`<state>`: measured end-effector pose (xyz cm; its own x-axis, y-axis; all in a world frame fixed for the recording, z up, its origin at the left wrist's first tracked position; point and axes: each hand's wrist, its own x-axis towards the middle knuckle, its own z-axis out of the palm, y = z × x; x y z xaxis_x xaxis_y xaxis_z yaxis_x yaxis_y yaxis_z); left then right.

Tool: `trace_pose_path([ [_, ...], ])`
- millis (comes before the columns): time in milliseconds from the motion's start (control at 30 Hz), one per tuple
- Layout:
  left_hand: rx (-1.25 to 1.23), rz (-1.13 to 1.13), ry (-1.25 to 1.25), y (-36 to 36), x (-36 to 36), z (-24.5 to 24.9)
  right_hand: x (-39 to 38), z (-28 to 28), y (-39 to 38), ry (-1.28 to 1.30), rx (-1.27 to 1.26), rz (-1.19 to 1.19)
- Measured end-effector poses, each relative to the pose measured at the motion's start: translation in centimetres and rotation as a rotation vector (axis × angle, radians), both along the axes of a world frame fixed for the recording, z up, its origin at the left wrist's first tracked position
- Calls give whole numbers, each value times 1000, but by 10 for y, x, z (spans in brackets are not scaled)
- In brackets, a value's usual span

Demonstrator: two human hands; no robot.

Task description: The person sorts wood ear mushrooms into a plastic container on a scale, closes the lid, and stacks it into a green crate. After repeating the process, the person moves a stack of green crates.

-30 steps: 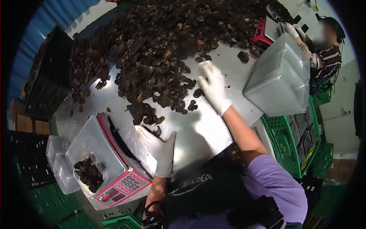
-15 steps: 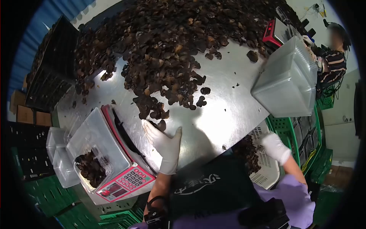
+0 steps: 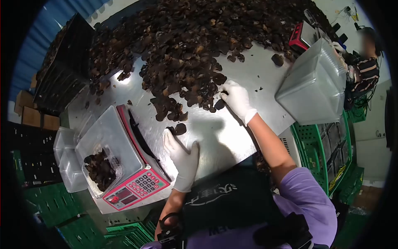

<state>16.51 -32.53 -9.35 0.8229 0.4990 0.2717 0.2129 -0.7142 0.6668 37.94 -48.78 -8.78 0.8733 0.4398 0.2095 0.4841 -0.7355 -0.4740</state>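
A heap of dark, wrinkled wood ear mushrooms (image 3: 178,70) covers the back of the metal table. White-gloved, my right hand (image 3: 238,100) reaches to the heap's front edge, its fingers curled in a pinch on a mushroom piece, mostly hidden by the glove. A dark loose piece (image 3: 219,104) lies just below those fingers. My left hand (image 3: 183,164), also gloved, rests low over the table with its thumb spread from the fingers. By its fingertips lies a small mushroom piece (image 3: 180,129).
On the left, a red-and-white scale (image 3: 139,186) bears a clear plastic box (image 3: 108,143) with mushrooms inside. Stacked clear boxes (image 3: 309,91) stand at the table's right edge, near another red scale (image 3: 296,37). Beyond works another person (image 3: 365,68). Green crates (image 3: 309,145) stand below right.
My right hand has moved from over the white basket at lower right, up and left to the edge of the heap. The left hand stays nearly in place. The view has shifted slightly.
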Motion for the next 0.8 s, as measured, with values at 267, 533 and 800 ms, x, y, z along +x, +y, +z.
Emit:
trace_pose_path([
  [267,-110,-34,29,3,-5,-2,-48,26,-46,423,253,-94],
  [533,-197,-172,92,0,3,24,-66,19,30,-115,282,174],
  [800,234,63,71,37,61,12,-75,0,84,-86,136,355],
])
